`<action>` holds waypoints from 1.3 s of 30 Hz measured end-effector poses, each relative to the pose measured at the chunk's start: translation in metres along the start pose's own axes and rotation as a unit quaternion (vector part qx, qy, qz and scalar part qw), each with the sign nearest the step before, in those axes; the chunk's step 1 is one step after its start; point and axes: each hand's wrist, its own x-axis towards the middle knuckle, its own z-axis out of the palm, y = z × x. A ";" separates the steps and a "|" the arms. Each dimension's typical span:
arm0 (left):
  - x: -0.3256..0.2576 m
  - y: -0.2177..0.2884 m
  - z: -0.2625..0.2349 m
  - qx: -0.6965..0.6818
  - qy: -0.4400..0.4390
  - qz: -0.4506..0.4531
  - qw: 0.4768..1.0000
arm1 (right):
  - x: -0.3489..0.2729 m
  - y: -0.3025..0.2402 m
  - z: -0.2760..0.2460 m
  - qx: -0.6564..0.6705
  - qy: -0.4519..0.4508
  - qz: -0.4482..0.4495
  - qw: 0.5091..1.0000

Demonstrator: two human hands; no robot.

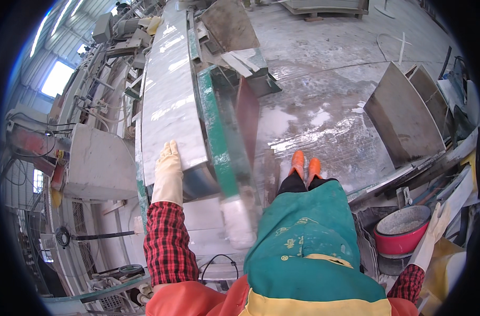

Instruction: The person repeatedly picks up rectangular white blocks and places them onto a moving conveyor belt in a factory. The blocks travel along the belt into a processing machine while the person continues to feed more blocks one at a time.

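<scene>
My left hand (169, 166), in a cream rubber glove, lies flat with its fingers stretched out on the near end of a long, wet, white stone slab (169, 100). The slab lies on a conveyor-like bed with a green side beam (215, 124). Over at the far right, my right hand (437, 225), gloved alike, has its fingers extended beside a pale strip (459, 196). Whether it touches the strip I cannot tell. Just left of that hand stands a red bucket (400, 240) with greyish contents.
Brown slabs (406, 118) lean upright at the right. Machinery with a motor (128, 26) lines the left side. White offcuts (242, 62) lie beyond the green beam. My orange boots (306, 166) stand on wet floor, below a green apron (308, 226).
</scene>
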 end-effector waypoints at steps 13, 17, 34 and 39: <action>0.007 0.008 -0.009 -0.011 -0.041 -0.033 0.999 | -0.013 -0.009 -0.003 0.013 0.011 -0.030 0.999; 0.009 0.009 -0.007 0.009 -0.033 -0.037 0.999 | -0.017 -0.013 -0.004 0.005 0.018 -0.027 0.999; 0.022 0.005 -0.001 -0.002 -0.032 -0.041 0.999 | -0.032 -0.030 -0.012 0.001 0.035 -0.070 0.997; 0.021 0.008 -0.007 0.000 -0.034 -0.037 0.999 | -0.039 -0.039 -0.017 0.015 0.045 -0.061 0.997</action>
